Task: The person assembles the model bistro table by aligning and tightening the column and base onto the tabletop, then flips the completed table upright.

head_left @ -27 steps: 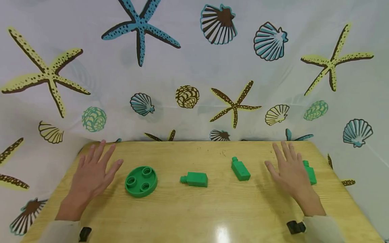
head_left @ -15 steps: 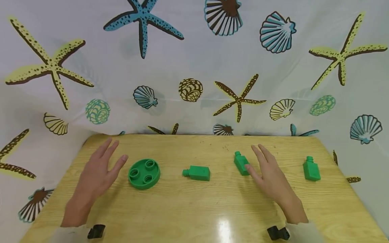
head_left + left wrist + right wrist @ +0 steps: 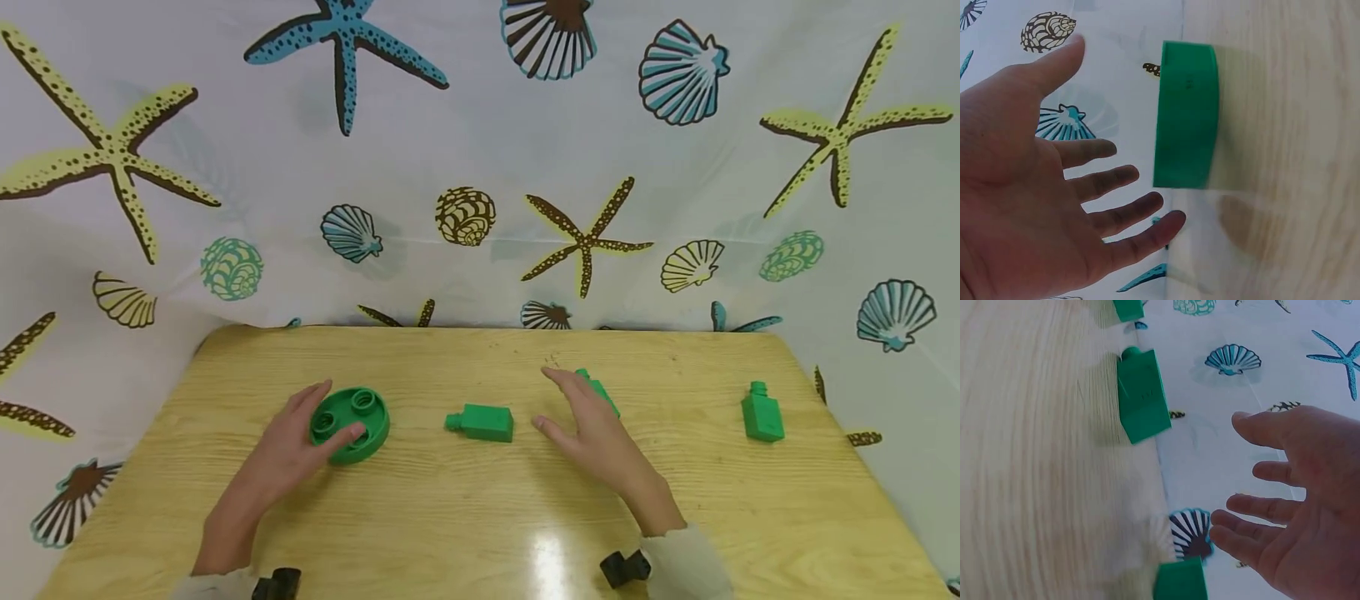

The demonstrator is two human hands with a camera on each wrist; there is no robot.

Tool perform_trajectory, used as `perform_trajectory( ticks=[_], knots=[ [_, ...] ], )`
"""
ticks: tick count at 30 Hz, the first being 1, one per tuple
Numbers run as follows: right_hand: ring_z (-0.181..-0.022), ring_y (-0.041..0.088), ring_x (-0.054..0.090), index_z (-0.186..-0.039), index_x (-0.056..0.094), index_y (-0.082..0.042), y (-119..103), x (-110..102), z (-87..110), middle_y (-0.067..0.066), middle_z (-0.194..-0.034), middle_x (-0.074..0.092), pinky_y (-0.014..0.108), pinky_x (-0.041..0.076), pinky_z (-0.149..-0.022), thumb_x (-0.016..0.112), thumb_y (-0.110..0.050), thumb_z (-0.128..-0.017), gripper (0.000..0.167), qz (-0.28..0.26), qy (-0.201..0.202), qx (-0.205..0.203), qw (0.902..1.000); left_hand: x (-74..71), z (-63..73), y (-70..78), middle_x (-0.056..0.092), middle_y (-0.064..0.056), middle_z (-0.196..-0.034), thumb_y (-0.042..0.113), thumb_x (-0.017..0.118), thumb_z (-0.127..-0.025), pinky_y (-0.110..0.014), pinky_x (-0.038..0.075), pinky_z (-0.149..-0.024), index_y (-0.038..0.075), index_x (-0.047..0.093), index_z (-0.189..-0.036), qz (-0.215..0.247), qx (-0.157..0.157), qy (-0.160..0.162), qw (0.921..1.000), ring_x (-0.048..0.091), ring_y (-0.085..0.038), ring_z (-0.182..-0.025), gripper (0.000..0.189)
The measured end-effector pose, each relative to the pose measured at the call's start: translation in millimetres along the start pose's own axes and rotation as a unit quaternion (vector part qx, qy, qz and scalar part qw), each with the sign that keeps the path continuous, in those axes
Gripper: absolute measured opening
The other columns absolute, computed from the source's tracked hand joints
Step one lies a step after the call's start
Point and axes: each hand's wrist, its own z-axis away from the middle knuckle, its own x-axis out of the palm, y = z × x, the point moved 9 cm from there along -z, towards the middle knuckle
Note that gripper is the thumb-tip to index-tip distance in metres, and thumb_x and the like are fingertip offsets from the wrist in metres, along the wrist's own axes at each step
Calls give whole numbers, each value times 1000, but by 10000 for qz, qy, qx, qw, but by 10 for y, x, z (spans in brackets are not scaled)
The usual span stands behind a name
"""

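My left hand [image 3: 288,446] hovers over the left side of a round green holder [image 3: 375,433] with three threaded sockets, its fingers spread and holding nothing. The left wrist view shows the holder's side wall [image 3: 1186,119] just beyond the fingertips. My right hand [image 3: 600,437], also relaxed and holding nothing, is between two small green bottles. One bottle [image 3: 486,423] lies on its side to the left, its neck pointing left. The other bottle [image 3: 600,392] is partly hidden behind the right hand. In the right wrist view, a bottle [image 3: 1142,397] lies on the wood off the thumb.
A third green bottle [image 3: 762,415] lies at the right of the wooden table [image 3: 450,517], neck toward the back. A white cloth [image 3: 480,125] printed with starfish and shells hangs behind the table and along its sides.
My left hand has moved right and over the round holder. My right hand has swept left, from beside the far-right bottle past the middle one. The bottles and holder stay put.
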Motion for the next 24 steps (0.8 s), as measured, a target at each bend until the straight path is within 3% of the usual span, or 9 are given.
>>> perform_trajectory(
  ticks=[6,10,17,24],
  knots=[
    [-132,38,52,-155,44,-11,-37,353,-139,14,-152,47,53,50,-104,76,-20,-96,68,-834,-415,199,9955,150,-25,-102,25,-40,-151,50,83,-84,-71,39,-105,-13,19,-157,8,-187,-250,9995,34,-60,-135,116],
    [-128,39,55,-153,45,-7,-9,478,-186,19,-146,51,53,51,-103,76,-17,-95,66,-1170,-492,393,9911,175,-75,-76,28,-40,-149,43,90,-78,-71,40,-104,-15,21,-156,-30,-124,-136,9998,34,-59,-134,119],
    [-118,35,63,-144,53,-1,66,563,-189,18,-130,62,49,55,-97,78,-6,-92,58,-1093,-344,669,9912,225,-146,-10,30,-37,-149,36,91,-78,-69,40,-105,-14,24,-155,53,-120,-52,9999,35,-58,-135,114],
    [-112,29,65,-128,65,-2,43,666,-231,12,-119,68,43,56,-97,79,-3,-90,40,-1134,-407,694,9903,263,-93,-2,32,-35,-151,34,93,-77,-68,39,-107,-11,28,-155,176,-149,-125,9997,36,-56,-137,112]
  ],
)
